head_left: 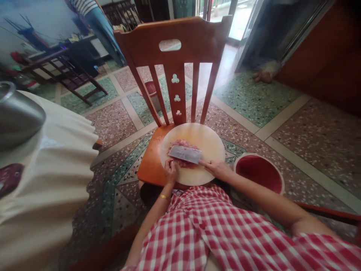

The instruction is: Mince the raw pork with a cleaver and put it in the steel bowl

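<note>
Currently, a broad-bladed cleaver [185, 153] is held in the right hand [218, 170], whose fingers are closed at its handle end; the handle itself is hidden by them. The blade is laid nearly flat across a patch of minced meat [183, 143], which is seen above and below it. The meat is spread on a round cutting board [210, 145], left of the middle, and the board is supported on the seat of a wooden chair [150, 154]. The left hand [170, 171] is placed at the board's near left edge, its fingers curled just beside the meat; whether anything is gripped by it cannot be told. A gold-coloured bracelet [163, 196] is worn above it. To the right of the board, a red-lined bucket [258, 173] is set on the speckled floor [113, 122]. At the far left, a metal vessel [19, 116] is stood on a cream tablecloth [60, 158]. In the background, blue trousers are worn by another person [102, 28].
</note>
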Available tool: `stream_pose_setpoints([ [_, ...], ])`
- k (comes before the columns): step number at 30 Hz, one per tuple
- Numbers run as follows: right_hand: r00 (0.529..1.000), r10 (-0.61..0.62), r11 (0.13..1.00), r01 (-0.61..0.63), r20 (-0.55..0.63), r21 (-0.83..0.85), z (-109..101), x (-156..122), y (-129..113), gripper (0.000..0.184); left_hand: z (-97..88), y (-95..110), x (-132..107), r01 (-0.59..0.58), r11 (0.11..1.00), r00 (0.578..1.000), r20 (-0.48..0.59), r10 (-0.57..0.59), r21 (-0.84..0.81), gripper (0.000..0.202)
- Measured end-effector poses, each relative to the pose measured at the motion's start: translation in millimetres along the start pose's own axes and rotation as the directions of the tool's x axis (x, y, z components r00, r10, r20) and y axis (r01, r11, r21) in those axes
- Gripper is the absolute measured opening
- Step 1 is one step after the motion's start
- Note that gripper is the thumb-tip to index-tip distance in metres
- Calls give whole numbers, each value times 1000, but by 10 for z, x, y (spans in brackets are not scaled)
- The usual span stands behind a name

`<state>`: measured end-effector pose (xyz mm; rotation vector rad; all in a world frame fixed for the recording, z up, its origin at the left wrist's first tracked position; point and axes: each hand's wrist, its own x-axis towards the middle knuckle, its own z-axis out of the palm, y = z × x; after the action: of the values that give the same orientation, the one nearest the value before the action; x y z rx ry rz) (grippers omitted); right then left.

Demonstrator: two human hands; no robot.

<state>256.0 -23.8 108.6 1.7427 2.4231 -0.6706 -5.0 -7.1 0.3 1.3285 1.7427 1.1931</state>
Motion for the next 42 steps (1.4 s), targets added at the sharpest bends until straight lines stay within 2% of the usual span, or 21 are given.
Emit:
stream_pose_setpoints([
  [3, 999, 8, 998, -5, -53, 58, -56, -264, -37, 42, -3, 6, -6, 7, 1000, 1000, 7, -6, -29, 17],
  [6, 978, 25, 965, 31, -208, 261, -359, -388, -137, 43, -9, 12, -13, 1, 999, 1000, 21, 0, -51, 18],
  [9, 924, 70, 905, 100, -375, 414, -637, -318, -358, 47, -12, 18, -19, 1, 998, 1000, 20, 0, -56, 18],
  [11, 893, 113, 878, 115, -435, 465, -624, -178, -488, 51, -11, 20, -21, 2, 998, 1000, 11, -1, -64, 18],
  [12, 888, 135, 871, 105, -439, 479, -545, -94, -524, 52, -10, 21, -21, 1, 998, 1000, 8, -1, -69, 18],
  [14, 909, 166, 872, 46, -382, 488, -288, 66, -525, 53, -8, 17, -21, 2, 997, 1000, 1, -2, -71, 17],
  [16, 951, 197, 878, -63, -238, 475, -35, 175, -462, 51, -5, 9, -19, 3, 998, 1000, -4, -3, -61, 17],
  [18, 967, 224, 878, -147, -120, 455, 60, 203, -406, 48, -3, 0, -17, 5, 999, 1000, -4, -5, -53, 16],
  [20, 971, 209, 881, -135, -117, 453, -59, 161, -420, 47, -3, -6, -16, 7, 998, 1000, 4, -7, -59, 16],
  [23, 954, 142, 888, -5, -265, 460, -418, 75, -568, 47, -2, -7, -18, -2, 997, 1000, 13, 3, -76, 17],
  [25, 928, 132, 892, 42, -348, 450, -525, 71, -657, 49, -3, -6, -20, -10, 997, 1000, 15, 11, -79, 17],
  [27, 936, 130, 903, 25, -327, 430, -424, 106, -671, 50, -3, -6, -21, -9, 997, 1000, 19, 10, -78, 17],
  [30, 980, 151, 917, -89, -132, 389, -104, 154, -579, 49, -5, -10, -17, -15, 998, 1000, 16, 16, -62, 18],
  [32, 984, 169, 908, -134, -56, 397, -23, 140, -520, 47, -7, -12, -13, -19, 998, 1000, 8, 20, -53, 17],
  [35, 980, 131, 887, -47, -151, 459, -221, 63, -520, 46, -11, -6, -13, -23, 998, 999, 22, 24, -53, 17],
  [38, 937, 119, 889, 47, -329, 456, -419, 32, -549, 49, -11, 1, -16, -25, 998, 999, 28, 26, -54, 18],
  [40, 925, 153, 895, 20, -348, 446, -356, 60, -518, 49, -9, 1, -17, -18, 998, 999, 26, 20, -54, 18],
  [42, 949, 196, 895, -70, -247, 441, -190, 97, -446, 48, -9, 1, -15, -17, 999, 1000, 24, 19, -48, 18],
])
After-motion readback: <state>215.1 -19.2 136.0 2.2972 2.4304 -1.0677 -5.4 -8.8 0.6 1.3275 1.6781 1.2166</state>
